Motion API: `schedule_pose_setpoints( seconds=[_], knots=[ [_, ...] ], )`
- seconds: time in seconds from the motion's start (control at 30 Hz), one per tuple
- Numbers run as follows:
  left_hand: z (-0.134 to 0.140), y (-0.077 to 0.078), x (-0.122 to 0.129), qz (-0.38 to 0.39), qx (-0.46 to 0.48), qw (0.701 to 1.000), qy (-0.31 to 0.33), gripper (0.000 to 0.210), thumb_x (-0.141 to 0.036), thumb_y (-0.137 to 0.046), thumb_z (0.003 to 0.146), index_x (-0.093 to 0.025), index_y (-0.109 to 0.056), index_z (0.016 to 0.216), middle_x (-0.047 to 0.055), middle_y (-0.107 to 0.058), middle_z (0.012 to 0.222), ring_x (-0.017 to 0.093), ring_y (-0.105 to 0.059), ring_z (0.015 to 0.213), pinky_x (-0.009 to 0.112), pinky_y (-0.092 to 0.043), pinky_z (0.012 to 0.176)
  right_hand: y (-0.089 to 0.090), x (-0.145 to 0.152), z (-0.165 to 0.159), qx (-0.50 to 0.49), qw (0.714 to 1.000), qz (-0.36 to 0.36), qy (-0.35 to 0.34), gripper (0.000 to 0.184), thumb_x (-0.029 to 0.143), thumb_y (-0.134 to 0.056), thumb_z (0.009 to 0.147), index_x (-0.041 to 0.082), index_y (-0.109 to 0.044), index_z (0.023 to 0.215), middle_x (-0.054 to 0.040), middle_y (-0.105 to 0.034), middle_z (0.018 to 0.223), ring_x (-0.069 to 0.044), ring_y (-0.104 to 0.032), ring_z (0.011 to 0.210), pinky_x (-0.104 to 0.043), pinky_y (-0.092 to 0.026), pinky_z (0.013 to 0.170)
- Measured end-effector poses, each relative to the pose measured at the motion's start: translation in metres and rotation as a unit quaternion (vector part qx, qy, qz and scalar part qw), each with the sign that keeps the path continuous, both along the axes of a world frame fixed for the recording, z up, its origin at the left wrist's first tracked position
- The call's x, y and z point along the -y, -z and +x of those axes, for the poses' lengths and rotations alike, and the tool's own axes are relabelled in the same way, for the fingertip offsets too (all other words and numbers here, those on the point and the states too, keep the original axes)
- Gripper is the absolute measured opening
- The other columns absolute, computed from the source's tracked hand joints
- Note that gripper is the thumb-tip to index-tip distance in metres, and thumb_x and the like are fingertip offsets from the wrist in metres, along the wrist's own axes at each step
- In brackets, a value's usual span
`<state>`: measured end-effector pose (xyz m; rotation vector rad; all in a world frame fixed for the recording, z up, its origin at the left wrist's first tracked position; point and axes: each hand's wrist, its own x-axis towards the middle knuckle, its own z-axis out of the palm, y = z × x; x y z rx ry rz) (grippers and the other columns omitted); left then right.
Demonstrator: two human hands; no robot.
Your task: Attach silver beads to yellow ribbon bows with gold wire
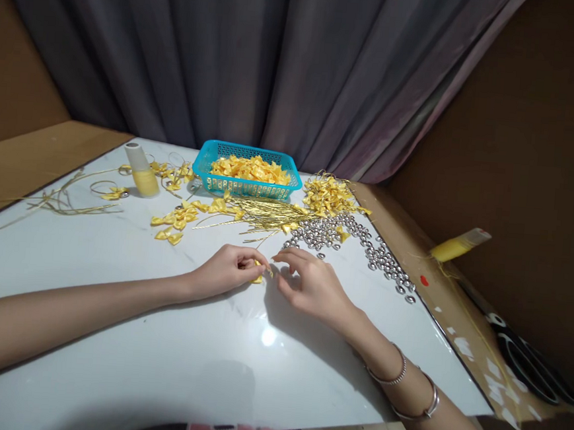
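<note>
My left hand (228, 268) rests near the middle of the white board, its fingers pinching a small yellow ribbon bow (258, 278). Fingers and thumb cover most of that bow. Just to the right hovers my right hand (314, 285), thumb and forefinger apart, with nothing visible between them. Its fingertips are close to the bow. Behind my hands lies a bundle of thin gold cords (262, 213). Many small silver beads (320, 232) spread beyond and to the right of my right hand. Loose yellow bows (180, 214) lie past my left hand.
At the back, a blue plastic basket (202, 160) holds a heap of yellow bows. Beside it is another bow pile (329, 195). A yellow thread spool (144, 174) stands at the left; another spool (458, 245) lies right, near black-handled scissors (524, 356). A grey curtain (239, 59) hangs behind.
</note>
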<state>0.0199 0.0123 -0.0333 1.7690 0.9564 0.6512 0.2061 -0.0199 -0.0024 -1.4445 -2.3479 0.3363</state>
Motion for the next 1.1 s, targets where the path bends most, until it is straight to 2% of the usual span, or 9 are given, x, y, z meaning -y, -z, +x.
schedule_pose_setpoints(
  seconds=[0.17, 0.47, 0.57, 0.7, 0.83, 1.1],
  knots=[
    [0.000, 0.000, 0.000, 0.005, -0.003, 1.000, -0.003, 0.026, -0.033, -0.053, 0.080, -0.011, -0.065, 0.085, -0.007, -0.031, 0.049, 0.008, -0.028, 0.047, 0.020, -0.021, 0.045, 0.004, 0.001, -0.002, 0.012, 1.000, -0.006, -0.009, 0.019, 0.028, -0.058, 0.079, 0.019, -0.064, 0.095, -0.0027, -0.066, 0.097, -0.014, -0.059, 0.075, -0.024, -0.037, 0.058],
    [0.000, -0.001, 0.000, 0.012, -0.015, 1.000, 0.000, 0.026, -0.033, -0.052, 0.080, -0.011, -0.064, 0.084, -0.007, -0.031, 0.049, 0.009, -0.029, 0.048, 0.020, -0.023, 0.046, 0.006, -0.001, -0.004, 0.039, 0.999, -0.017, -0.003, 0.027, 0.041, -0.065, 0.077, 0.018, -0.065, 0.091, -0.0021, -0.063, 0.082, -0.013, -0.055, 0.067, -0.023, -0.030, 0.053],
    [0.000, -0.001, 0.000, 0.019, -0.018, 1.000, 0.001, 0.024, -0.031, -0.052, 0.079, -0.011, -0.064, 0.084, -0.007, -0.032, 0.049, 0.009, -0.029, 0.048, 0.020, -0.023, 0.047, 0.008, -0.001, -0.005, 0.056, 0.998, -0.013, 0.001, 0.014, 0.028, -0.057, 0.085, 0.016, -0.065, 0.085, -0.0033, -0.064, 0.081, -0.013, -0.056, 0.067, -0.023, -0.029, 0.053],
    [0.000, 0.001, 0.000, 0.030, -0.018, 0.999, 0.012, 0.023, -0.031, -0.052, 0.080, -0.012, -0.064, 0.083, -0.008, -0.032, 0.049, 0.008, -0.029, 0.048, 0.020, -0.024, 0.047, 0.011, -0.002, -0.003, 0.057, 0.998, -0.001, -0.020, 0.018, 0.013, -0.049, 0.086, 0.015, -0.065, 0.078, -0.0046, -0.066, 0.079, -0.013, -0.057, 0.068, -0.023, -0.031, 0.056],
    [-0.001, 0.002, -0.001, 0.045, -0.025, 0.998, 0.021, 0.021, -0.029, -0.051, 0.080, -0.012, -0.063, 0.082, -0.007, -0.034, 0.049, 0.008, -0.031, 0.049, 0.020, -0.025, 0.048, 0.008, -0.001, 0.001, 0.058, 0.998, 0.002, -0.039, 0.020, 0.006, -0.049, 0.080, 0.015, -0.065, 0.071, -0.0039, -0.064, 0.073, -0.012, -0.054, 0.064, -0.023, -0.029, 0.055],
    [-0.002, 0.004, -0.001, 0.039, -0.019, 0.999, 0.022, 0.019, -0.028, -0.049, 0.080, -0.013, -0.060, 0.084, -0.008, -0.036, 0.049, 0.009, -0.031, 0.048, 0.019, -0.025, 0.048, -0.007, -0.001, 0.006, 0.086, 0.996, -0.018, -0.020, 0.017, 0.003, -0.048, 0.064, 0.016, -0.054, 0.055, 0.0012, -0.051, 0.057, -0.009, -0.036, 0.050, -0.024, -0.020, 0.049]
  ],
)
